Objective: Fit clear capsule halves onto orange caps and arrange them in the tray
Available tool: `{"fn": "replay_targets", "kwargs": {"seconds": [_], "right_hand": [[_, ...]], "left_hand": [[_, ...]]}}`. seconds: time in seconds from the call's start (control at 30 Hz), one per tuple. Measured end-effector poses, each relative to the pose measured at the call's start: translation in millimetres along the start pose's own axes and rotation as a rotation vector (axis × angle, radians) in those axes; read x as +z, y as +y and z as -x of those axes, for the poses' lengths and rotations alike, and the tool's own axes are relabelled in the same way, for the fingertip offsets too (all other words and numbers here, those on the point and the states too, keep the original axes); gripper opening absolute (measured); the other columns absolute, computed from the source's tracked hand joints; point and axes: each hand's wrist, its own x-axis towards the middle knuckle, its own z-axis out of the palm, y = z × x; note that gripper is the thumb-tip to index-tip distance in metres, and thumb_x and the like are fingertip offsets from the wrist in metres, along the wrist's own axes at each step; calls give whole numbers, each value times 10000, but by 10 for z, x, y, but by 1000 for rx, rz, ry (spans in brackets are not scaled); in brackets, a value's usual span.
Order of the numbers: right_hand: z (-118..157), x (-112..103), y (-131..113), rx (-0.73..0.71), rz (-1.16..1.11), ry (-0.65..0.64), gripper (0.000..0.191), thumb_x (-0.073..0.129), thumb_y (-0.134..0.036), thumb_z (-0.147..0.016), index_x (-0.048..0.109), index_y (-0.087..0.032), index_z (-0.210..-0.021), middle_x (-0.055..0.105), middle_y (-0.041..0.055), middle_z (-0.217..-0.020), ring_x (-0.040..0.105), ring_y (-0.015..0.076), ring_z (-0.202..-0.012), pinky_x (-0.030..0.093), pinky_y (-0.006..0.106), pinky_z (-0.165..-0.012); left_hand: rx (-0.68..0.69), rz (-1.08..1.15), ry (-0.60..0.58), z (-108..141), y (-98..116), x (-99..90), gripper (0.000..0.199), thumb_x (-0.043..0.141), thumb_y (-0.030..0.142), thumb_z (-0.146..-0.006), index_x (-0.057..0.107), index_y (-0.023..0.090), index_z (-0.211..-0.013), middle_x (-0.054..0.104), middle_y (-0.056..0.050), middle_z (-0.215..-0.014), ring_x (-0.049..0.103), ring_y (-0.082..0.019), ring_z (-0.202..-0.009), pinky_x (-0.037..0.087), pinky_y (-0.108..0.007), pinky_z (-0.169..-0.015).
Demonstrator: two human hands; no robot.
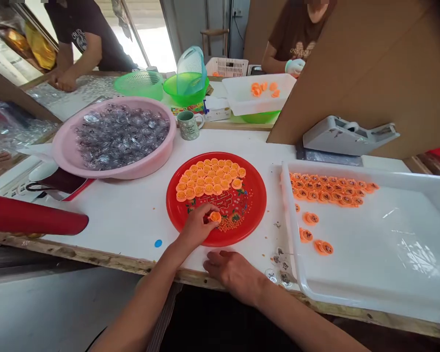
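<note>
My left hand pinches a small round orange plastic cup over the near part of a red round tray. Rows of similar orange cups fill the tray's far half, and tiny orange beads lie loose near its front. At the table's front edge, just below the tray, rests my right hand with its fingers curled in; whatever they hold, if anything, is hidden. Clear discs with printed faces lie to its right.
A white tray with orange pieces bearing printed faces stands right. A pink basin of clear pieces, a mug and a red cylinder are left. Behind stand a tape dispenser and cardboard; two people work opposite.
</note>
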Motion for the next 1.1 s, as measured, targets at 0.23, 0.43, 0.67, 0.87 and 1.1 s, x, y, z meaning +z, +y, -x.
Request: {"fn": "replay_targets", "kwargs": {"seconds": [0.23, 0.43, 0.67, 0.87, 1.1], "right_hand": [[209, 108, 71, 203, -233, 150, 212, 462, -18, -847, 616, -164, -860, 631, 62, -848, 573, 182, -745, 474, 294, -703], [464, -132, 104, 743, -1035, 545, 71, 625, -258, -833, 635, -189, -844, 622, -1, -719, 552, 127, -605, 468, 242, -561], [503, -253, 249, 763, -1303, 771, 297, 654, -475, -824, 580, -201, -909, 642, 2, -703, 565, 131, -578, 448, 241, -514], [474, -356, 287, 810, -1203, 810, 271, 661, -454, -824, 603, -197, -890, 666, 24, -744, 573, 141, -607, 454, 257, -545], [465, -519, 427, 776, -1203, 656, 274, 667, -457, -816, 618, -192, -869, 678, 20, -725, 564, 142, -607, 469, 276, -572]], "left_hand": [[-87, 187, 33, 145, 21, 21, 220, 633, 186, -710, 651, 187, -929, 692, -44, -950, 654, -195, -866, 539, -312, -764], [-120, 417, -121, 147, 95, 188, 269, 654, 219, -714, 666, 208, -983, 694, -42, -996, 632, -228, -981, 536, -326, -793], [-248, 625, -256, 127, 214, 337, 329, 704, 296, -739, 632, 224, -1052, 656, -47, -1083, 611, -181, -940, 511, -300, -798], [-313, 681, -237, 154, 362, 307, 280, 708, 360, -764, 671, 202, -992, 648, -23, -872, 597, -161, -827, 494, -295, -766], [-253, 771, -322, 182, 425, 336, 272, 711, 295, -753, 613, 211, -993, 659, -18, -845, 632, -181, -776, 529, -322, -672]]}}
